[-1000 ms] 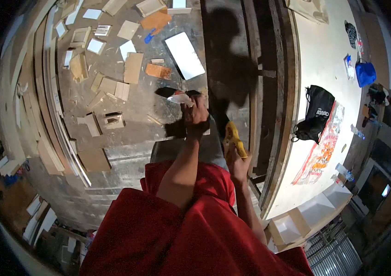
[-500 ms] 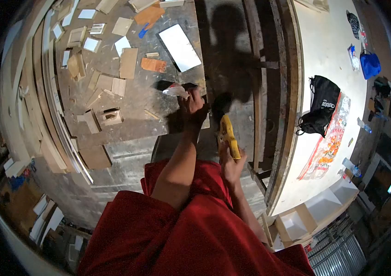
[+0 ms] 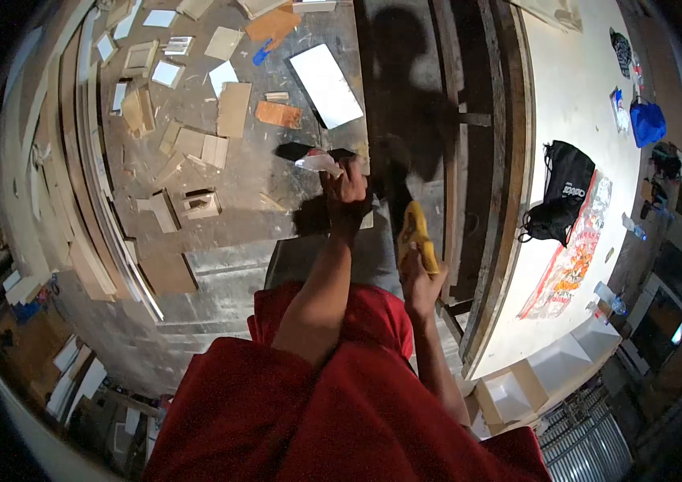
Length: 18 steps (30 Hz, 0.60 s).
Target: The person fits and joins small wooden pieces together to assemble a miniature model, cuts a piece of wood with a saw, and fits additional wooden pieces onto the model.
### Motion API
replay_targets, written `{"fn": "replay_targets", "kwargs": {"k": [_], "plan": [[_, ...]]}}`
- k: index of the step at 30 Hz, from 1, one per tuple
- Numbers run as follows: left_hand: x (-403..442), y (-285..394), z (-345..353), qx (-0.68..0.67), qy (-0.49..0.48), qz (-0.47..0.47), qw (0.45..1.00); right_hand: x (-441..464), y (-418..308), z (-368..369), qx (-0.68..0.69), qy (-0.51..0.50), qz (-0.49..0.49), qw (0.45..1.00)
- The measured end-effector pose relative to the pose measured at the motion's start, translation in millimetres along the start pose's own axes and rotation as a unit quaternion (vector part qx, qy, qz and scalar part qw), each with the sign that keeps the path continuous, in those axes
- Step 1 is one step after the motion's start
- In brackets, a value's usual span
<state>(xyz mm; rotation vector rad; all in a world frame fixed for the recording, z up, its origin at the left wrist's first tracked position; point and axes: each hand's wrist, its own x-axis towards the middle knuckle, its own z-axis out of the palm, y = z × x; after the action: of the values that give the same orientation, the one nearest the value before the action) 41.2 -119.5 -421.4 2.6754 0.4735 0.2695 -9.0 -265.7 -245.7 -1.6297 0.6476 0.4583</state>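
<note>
My left hand (image 3: 344, 189) is closed around a small clear and white object (image 3: 318, 163) with a bit of red on it, over the right edge of the worktable (image 3: 236, 213). What exactly this object is cannot be made out. Lower and to the right, my right hand (image 3: 422, 281) grips a yellow-handled tool (image 3: 415, 233), its far end lost in dark shadow. Beyond my left hand lie a white rectangular panel (image 3: 326, 86) and an orange-brown wood piece (image 3: 279, 114).
Wood offcuts (image 3: 196, 145) and small boxes are scattered over the table. Long strips (image 3: 100, 177) line the left side. At right, a pale board (image 3: 549, 96) carries a black drawstring bag (image 3: 570, 177), a printed plastic sack (image 3: 582, 257) and a blue item (image 3: 647, 123).
The view shifts slightly between frames. Both hands keep their grips and stay in nearly the same places, with the yellow tool still angled upward beside the table edge.
</note>
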Motion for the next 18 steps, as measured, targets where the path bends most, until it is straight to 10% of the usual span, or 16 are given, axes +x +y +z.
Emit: {"fn": "replay_targets", "kwargs": {"k": [18], "plan": [[2.5,5.0,-6.4,0.011,-0.009,0.007,1.0,7.4,-9.1,48.3,-0.081,-0.029,-0.073,0.994]]}}
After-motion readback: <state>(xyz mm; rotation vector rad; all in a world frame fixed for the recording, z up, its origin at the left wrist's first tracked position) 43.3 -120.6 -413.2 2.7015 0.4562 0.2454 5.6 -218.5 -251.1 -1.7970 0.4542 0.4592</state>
